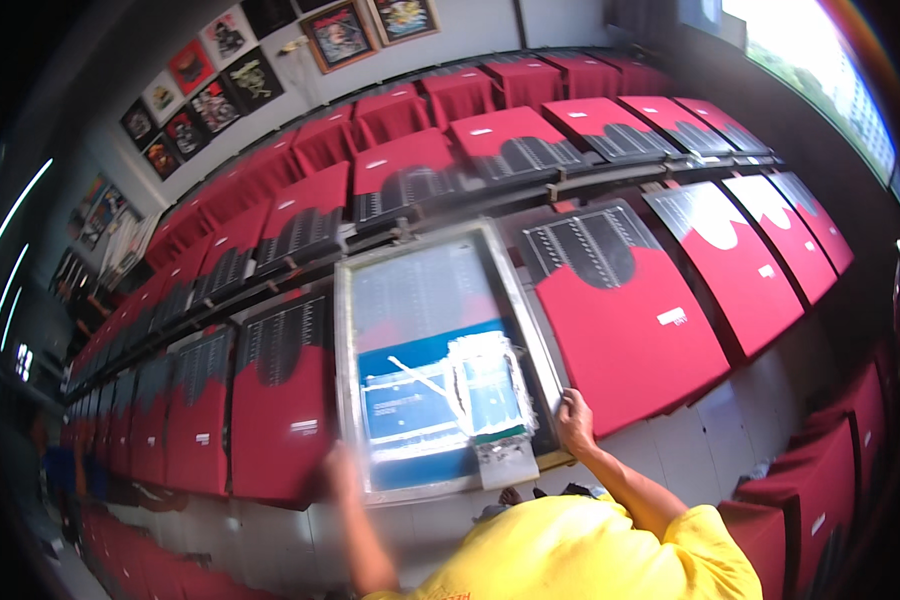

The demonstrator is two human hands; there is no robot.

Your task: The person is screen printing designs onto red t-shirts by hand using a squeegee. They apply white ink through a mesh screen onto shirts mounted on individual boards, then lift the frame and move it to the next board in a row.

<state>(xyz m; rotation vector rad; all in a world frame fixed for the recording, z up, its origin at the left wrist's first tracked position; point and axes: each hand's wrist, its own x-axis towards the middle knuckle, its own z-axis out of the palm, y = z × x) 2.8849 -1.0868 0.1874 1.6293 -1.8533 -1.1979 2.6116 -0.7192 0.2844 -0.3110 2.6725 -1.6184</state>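
Note:
A screen-printing frame (348,350) with pale edges lies tilted over one printing board in front of me. Its mesh is blue in the lower part and see-through above, with white ink smeared across the blue. A squeegee (507,462) caked with white ink rests on the mesh near the lower right. My right hand (576,424) has its fingers curled at the frame's right edge. My left hand (342,476) is by the frame's lower left corner, and motion blurs its fingers.
Red cloth pieces (630,335) with dark upper parts lie on boards to both sides. More rows of such boards (520,140) stand beyond a rail. Further red-covered boards (805,480) are behind me at the right. A person (65,465) in blue stands at the far left.

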